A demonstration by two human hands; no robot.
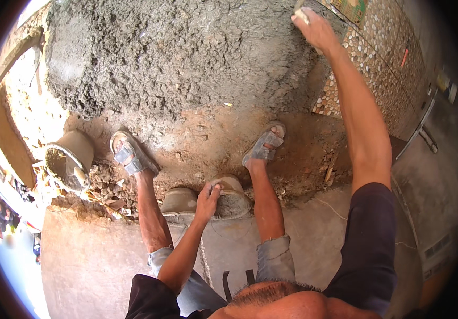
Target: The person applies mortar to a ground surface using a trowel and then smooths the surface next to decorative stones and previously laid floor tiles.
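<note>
Wet grey concrete (pixel 186 53) spreads in a rough, lumpy layer across the far ground. At its far right edge my right hand (pixel 318 31) is closed around the pale handle (pixel 302 16) of a tool, whose working end is out of view. My left hand (pixel 207 201) hangs low between my legs, fingers curled, over two buckets. One is the right bucket (pixel 234 204), its rim close to the fingers; the other is the left bucket (pixel 178 201). Whether the left fingers hold anything is hidden.
My sandalled feet stand on damp soil near the concrete. A cement-smeared bucket (pixel 77 151) lies tilted at left beside rubble (pixel 112 183). Pebble-patterned tiles (pixel 367 64) border the concrete at right. A smooth slab (pixel 106 255) lies nearest me. A metal frame (pixel 418 125) stands far right.
</note>
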